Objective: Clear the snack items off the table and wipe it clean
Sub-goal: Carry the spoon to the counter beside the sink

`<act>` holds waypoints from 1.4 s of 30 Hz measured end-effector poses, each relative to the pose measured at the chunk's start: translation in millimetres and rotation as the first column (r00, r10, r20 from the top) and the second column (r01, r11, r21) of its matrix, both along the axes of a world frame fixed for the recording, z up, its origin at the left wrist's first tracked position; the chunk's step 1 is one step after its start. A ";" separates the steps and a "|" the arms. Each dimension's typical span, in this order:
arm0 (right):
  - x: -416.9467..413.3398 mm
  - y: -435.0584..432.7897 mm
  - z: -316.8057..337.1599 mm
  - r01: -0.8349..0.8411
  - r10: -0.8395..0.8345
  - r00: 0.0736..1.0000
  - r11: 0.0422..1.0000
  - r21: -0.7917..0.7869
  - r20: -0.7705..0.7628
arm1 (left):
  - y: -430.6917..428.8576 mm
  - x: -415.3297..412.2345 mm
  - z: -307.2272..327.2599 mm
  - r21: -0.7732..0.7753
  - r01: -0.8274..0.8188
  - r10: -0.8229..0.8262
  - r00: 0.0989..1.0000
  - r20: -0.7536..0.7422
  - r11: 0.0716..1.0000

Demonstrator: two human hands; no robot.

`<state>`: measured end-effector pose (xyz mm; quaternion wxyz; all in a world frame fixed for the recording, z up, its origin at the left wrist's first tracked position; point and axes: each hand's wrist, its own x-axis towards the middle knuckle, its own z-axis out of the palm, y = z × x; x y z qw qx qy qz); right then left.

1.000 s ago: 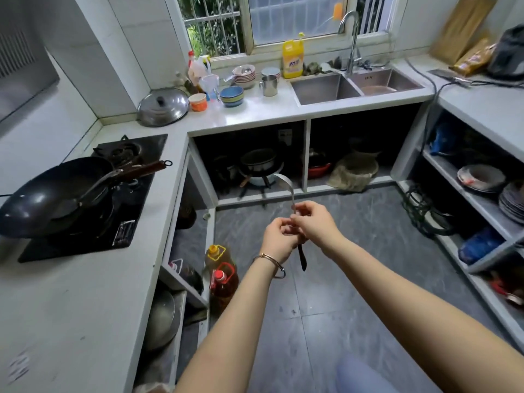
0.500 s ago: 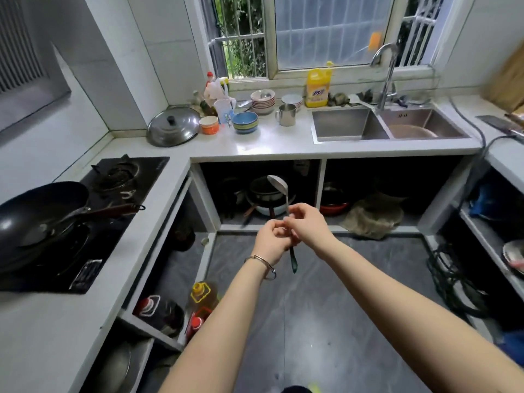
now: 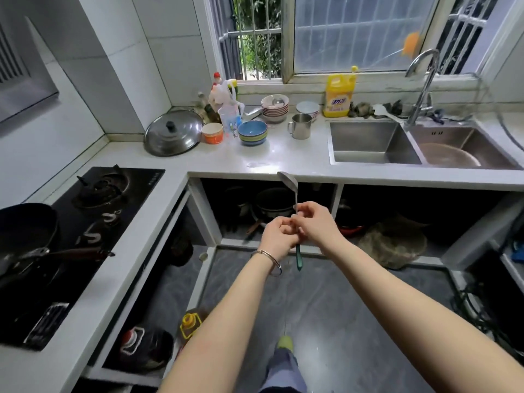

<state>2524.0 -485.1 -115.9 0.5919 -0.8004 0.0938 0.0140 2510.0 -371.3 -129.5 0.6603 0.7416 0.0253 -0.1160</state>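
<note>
Steel spoon (image 3: 289, 180), green-handled, upright

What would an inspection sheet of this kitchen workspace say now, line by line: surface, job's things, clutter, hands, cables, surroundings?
Surface: white counter, L-shaped, carries the stove and the double sink.
Job's things: snack items, nothing seen; crumpled dark cloths lie behind the sink.
Clutter: pot lid, orange cup, blue bowl, metal mug, stacked bowls, yellow detergent bottle, all at the back of the counter.
Hands: left hand and right hand both grip a ladle, bowl end up, green handle down.
Cables: black cables on the floor at the right.
Surroundings: wok on the stove; pots on the shelves below; barred window behind.
</note>
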 end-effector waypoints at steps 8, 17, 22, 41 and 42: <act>147.6 -7.8 5.6 0.077 -0.077 0.997 0.996 -0.039 0.001 | -2.7 154.1 5.1 0.000 0.077 -0.077 0.997 0.027 0.997; 264.7 -9.3 4.2 0.105 -0.105 0.994 0.994 -0.001 -0.019 | -1.8 272.5 0.3 -0.037 0.076 -0.076 0.997 -0.011 0.996; 336.5 -11.3 -0.3 0.078 -0.078 0.997 0.997 0.015 -0.019 | -5.6 341.4 -1.2 -0.015 0.032 -0.033 0.999 -0.030 0.999; 608.4 -30.8 -3.3 0.015 -0.010 0.999 0.996 0.092 -0.051 | -21.7 604.0 12.6 0.058 -0.106 0.110 0.992 -0.063 0.993; 619.2 -28.2 -4.2 0.018 -0.012 0.998 0.994 0.111 -0.058 | -19.8 614.7 12.4 0.055 -0.119 0.123 0.990 -0.065 0.991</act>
